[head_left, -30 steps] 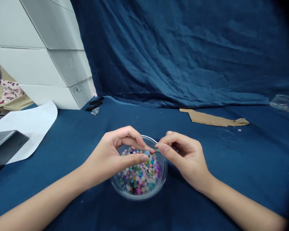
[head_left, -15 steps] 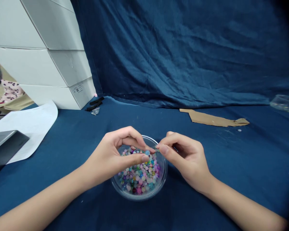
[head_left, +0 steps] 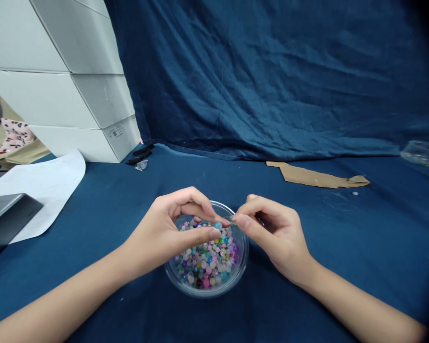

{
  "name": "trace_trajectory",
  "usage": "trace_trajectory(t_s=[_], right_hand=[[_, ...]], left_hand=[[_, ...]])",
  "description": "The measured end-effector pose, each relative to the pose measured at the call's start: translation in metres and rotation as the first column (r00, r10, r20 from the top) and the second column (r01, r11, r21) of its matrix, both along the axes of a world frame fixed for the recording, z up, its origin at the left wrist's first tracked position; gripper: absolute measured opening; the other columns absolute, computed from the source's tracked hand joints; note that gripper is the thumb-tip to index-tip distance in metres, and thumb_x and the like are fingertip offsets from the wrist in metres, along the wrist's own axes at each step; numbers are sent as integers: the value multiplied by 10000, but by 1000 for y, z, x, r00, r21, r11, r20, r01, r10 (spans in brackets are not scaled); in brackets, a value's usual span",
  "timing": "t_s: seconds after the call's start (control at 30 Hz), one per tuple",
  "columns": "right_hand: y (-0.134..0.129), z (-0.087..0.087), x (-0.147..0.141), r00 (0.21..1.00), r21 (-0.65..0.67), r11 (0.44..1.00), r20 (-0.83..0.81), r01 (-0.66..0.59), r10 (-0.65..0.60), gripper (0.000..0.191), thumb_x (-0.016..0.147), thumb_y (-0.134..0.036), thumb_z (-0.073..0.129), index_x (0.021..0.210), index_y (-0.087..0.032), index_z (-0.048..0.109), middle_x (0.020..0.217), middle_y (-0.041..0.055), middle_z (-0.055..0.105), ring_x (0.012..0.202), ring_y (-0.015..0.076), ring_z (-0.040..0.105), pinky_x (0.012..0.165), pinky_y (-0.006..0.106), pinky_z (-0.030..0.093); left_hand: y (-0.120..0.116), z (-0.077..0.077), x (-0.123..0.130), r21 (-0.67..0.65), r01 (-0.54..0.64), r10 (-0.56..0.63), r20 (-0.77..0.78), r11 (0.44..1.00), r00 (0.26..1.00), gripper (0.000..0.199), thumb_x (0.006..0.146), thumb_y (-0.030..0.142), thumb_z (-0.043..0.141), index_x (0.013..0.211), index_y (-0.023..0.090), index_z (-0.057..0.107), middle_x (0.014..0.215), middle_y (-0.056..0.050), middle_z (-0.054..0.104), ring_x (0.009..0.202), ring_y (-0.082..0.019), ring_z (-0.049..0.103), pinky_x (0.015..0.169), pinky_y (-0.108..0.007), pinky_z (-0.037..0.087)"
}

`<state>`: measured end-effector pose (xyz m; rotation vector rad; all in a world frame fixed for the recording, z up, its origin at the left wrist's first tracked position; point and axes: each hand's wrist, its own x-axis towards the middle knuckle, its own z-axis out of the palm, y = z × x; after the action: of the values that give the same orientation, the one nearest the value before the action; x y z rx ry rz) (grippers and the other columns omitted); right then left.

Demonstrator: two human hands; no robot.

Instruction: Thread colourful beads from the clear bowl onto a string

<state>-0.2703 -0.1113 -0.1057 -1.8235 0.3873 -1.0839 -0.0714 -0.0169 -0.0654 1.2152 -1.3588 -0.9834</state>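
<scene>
A light blue bead (head_left: 218, 225) is pinched between the thumb and fingers of my left hand (head_left: 178, 221), above a clear round bowl (head_left: 241, 274). Many small coloured beads (head_left: 209, 267) fill the bowl, in pink, purple, white, blue and green. Beyond the bowl's right rim, my right hand (head_left: 271, 228) is closed in a pinch, its fingertips close to those of my left. Something thin and small shows at the right fingertips; its kind is too small to make out.
White boxes (head_left: 89, 100) are stacked at the back left, beside a white paper sheet (head_left: 57, 190) and a dark device (head_left: 10, 219). A torn cardboard strip (head_left: 314, 177) lies at the back right. A clear container (head_left: 422, 153) stands at the far right, before a blue curtain (head_left: 271, 76).
Hardly anything differs. My right hand has shifted very slightly, and the blue bead stays in my left fingers.
</scene>
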Motion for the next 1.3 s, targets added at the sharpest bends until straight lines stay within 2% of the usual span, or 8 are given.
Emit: trace_trajectory(t_s=[0.13, 0.47, 0.57, 0.83, 1.1, 1.3], right_hand=[[-1, -1, 0, 1000, 3, 1000, -6, -10, 10, 144, 958, -254, 704, 821, -208, 713, 656, -35, 498, 599, 135, 417, 562, 297, 326], [-1, -2, -1, 1000, 8, 1000, 11, -15, 15, 171, 959, -258, 697, 797, -211, 670, 657, -39, 487, 596, 133, 410, 558, 290, 321], [-1, -2, -1, 1000, 7, 1000, -2, -13, 13, 174, 956, -265, 695, 794, -207, 674, 650, -36, 491, 584, 135, 414, 547, 293, 321], [0, 1, 2, 998, -60, 998, -55, 7, -10, 180, 949, -254, 686, 775, -208, 677, 624, -42, 467, 576, 133, 411, 551, 297, 320], [1, 1, 1, 996, -118, 993, -91, -1, -10, 176, 950, -234, 682, 777, -203, 673, 625, -51, 453, 583, 121, 410, 562, 293, 317], [2, 2, 2, 992, -121, 993, -124, -11, -4, 174, 948, -247, 675, 779, -206, 677, 626, -44, 465, 578, 130, 419, 563, 296, 334]], left_hand=[[0, -1, 1, 3, -5, 5, 16, 1000, 1000, 290, 763, 203, 911, 894, 160, 655, 945, -57, 802, 932, -212, 783, 846, -281, 636], [0, 1, 0, 10, -11, 11, -2, 1000, 1000, 269, 780, 170, 896, 903, 151, 658, 936, -46, 803, 937, -184, 781, 804, -208, 621], [0, 2, -1, 8, -14, 14, 7, 1000, 1000, 264, 777, 173, 899, 899, 152, 665, 934, -46, 801, 908, -180, 779, 800, -219, 626], [-2, 1, 2, -53, 24, -16, 149, 998, 989, 150, 800, 251, 882, 891, 172, 792, 908, -55, 789, 912, -206, 741, 833, -275, 606], [-4, -1, 4, -71, 17, -6, 150, 997, 989, 101, 825, 250, 856, 894, 193, 810, 931, -60, 794, 917, -223, 725, 832, -301, 567], [-5, -3, 6, -102, 41, -20, 193, 994, 981, 66, 828, 214, 846, 892, 212, 834, 877, -47, 770, 845, -197, 695, 781, -288, 540]])
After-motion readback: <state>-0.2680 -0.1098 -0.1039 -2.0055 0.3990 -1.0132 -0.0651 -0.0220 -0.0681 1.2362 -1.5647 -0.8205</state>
